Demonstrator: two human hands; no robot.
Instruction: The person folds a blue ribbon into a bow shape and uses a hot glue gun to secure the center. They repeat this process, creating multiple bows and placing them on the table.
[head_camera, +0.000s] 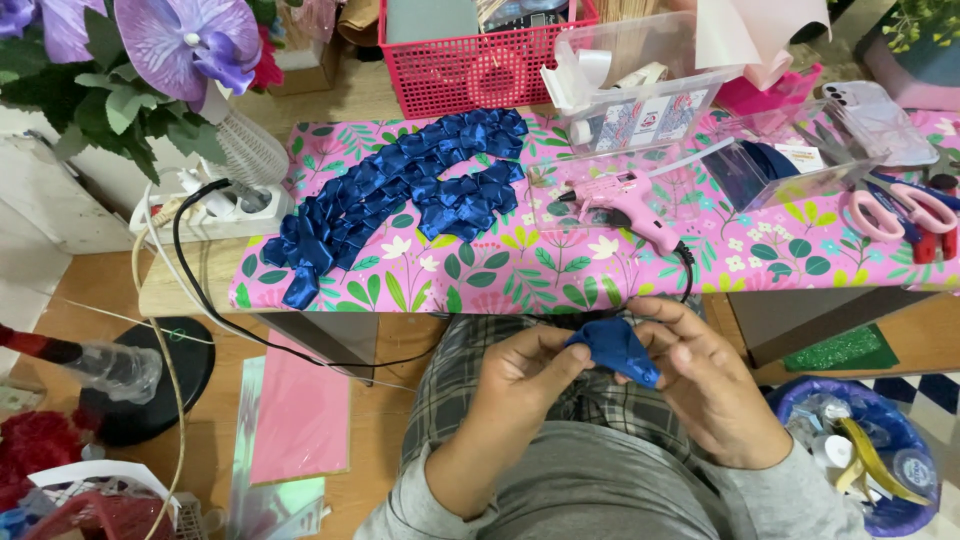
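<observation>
A low table (560, 270) with a pink flowered cover stands before the person, whose hands work over the lap just below its edge. The left hand (525, 375) and the right hand (705, 385) are close together, fingers pinched on a folded blue ribbon piece (615, 348) held between them. Beyond on the cover lie a pink glue gun (625, 208), a heap of blue ribbon pieces (400, 195), and pink scissors (900, 212) at the right.

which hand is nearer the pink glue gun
Right. The right hand sits just below the pink glue gun, by its cord end; the left hand is further over to the left, below it.
</observation>
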